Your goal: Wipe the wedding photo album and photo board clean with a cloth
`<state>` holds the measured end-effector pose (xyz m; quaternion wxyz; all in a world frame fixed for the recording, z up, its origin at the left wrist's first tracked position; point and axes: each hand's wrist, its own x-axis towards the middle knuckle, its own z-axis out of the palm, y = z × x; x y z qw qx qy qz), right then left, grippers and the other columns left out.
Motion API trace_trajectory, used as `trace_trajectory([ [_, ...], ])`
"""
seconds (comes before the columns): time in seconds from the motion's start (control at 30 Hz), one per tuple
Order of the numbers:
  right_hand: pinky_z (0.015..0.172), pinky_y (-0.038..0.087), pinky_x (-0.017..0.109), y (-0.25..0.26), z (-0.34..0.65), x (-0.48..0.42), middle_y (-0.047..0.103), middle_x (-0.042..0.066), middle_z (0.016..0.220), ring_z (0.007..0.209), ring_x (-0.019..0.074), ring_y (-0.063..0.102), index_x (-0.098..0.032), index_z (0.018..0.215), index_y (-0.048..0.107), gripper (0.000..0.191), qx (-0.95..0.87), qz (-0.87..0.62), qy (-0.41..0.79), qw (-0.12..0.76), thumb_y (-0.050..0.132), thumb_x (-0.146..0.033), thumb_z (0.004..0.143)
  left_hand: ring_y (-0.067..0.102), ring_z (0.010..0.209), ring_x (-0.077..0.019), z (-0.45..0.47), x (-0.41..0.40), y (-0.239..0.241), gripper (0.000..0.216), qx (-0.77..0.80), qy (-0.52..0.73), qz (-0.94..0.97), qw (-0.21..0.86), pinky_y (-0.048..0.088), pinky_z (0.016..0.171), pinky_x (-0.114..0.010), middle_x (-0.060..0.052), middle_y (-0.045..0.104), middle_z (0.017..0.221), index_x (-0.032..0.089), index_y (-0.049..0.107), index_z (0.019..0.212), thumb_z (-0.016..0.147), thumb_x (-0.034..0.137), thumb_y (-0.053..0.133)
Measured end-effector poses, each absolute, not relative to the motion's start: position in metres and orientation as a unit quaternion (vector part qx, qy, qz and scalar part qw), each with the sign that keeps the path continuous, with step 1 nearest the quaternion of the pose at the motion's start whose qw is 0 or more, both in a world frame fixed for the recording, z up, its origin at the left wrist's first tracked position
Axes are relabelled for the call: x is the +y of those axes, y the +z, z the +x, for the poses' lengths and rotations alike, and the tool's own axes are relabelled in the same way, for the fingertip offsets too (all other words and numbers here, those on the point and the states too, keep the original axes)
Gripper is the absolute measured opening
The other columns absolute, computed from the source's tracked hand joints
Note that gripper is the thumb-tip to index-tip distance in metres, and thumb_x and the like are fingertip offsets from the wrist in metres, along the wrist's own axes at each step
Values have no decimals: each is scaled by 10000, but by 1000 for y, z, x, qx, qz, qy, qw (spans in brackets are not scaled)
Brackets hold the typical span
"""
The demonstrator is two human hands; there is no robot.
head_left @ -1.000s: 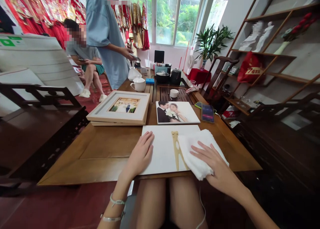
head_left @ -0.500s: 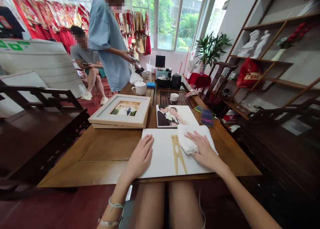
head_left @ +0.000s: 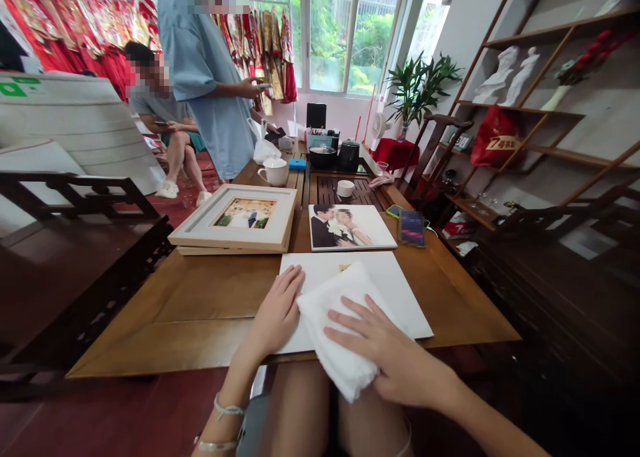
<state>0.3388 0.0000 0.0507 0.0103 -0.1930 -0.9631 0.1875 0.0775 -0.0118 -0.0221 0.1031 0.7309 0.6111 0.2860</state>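
Observation:
A white board [head_left: 390, 290] lies flat at the near edge of the wooden table [head_left: 210, 297]. My left hand [head_left: 274, 314] rests flat on its left edge, fingers stretched out. My right hand [head_left: 385, 350] presses a white cloth [head_left: 333, 324] onto the board's near middle, fingers spread over it. The cloth hangs over the table edge and hides most of the tan clip-shaped print on the board.
Beyond the board lie a wedding photo print [head_left: 347, 227], a stack of framed pictures [head_left: 235, 220] and a phone [head_left: 413, 227]. Cups [head_left: 274, 170] and a tea set [head_left: 335, 156] stand farther back. A person in blue [head_left: 210, 77] stands at the table's far left; another sits behind.
My right hand has slid the cloth from the board's far right corner to its near middle, over the tan print. The left hand stays put. The standing person raised a hand.

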Motion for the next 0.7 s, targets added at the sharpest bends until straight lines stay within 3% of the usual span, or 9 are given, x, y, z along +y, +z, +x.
trace_trajectory([
  [0.23, 1163, 160, 563, 42, 340, 65, 408, 32, 1523, 1446, 242, 261, -284, 1415, 472, 829, -934, -289, 185, 101, 473, -61, 616, 302, 1449, -256, 80, -12, -21, 474, 617, 302, 719, 104, 248, 1200, -509, -140, 399, 1524, 133, 447, 1418, 985, 280, 322],
  [0.4, 1160, 149, 583, 37, 312, 40, 431, 152, 1492, 1434, 346, 243, -138, 1424, 468, 744, -913, -388, 90, 92, 508, -74, 684, 318, 1443, -256, 80, -12, -21, 462, 616, 313, 716, 104, 256, 1198, -506, -125, 418, 1515, 162, 465, 1409, 979, 280, 345],
  [0.53, 1156, 169, 550, 36, 293, -20, 458, 251, 1429, 1399, 412, 267, -43, 1408, 462, 700, -944, -313, 79, 64, 569, -176, 729, 309, 1446, -253, 80, -14, -20, 466, 613, 310, 718, 111, 261, 1197, -510, -133, 418, 1513, 154, 453, 1417, 975, 241, 334],
  [0.63, 1093, 282, 533, 41, 286, -48, 494, 273, 1371, 1335, 413, 348, -36, 1377, 482, 689, -959, -261, 98, 49, 599, -275, 742, 288, 1455, -247, 79, -15, -17, 481, 609, 304, 723, 118, 257, 1200, -500, -135, 397, 1525, 143, 432, 1431, 965, 200, 325],
  [0.7, 1018, 361, 524, 48, 281, -45, 575, 245, 1254, 1221, 395, 452, -69, 1277, 567, 583, -955, -275, 103, 47, 603, -282, 736, 283, 1458, -244, 79, -15, -16, 480, 610, 303, 722, 120, 250, 1205, -489, -140, 396, 1525, 130, 433, 1428, 967, 200, 318],
])
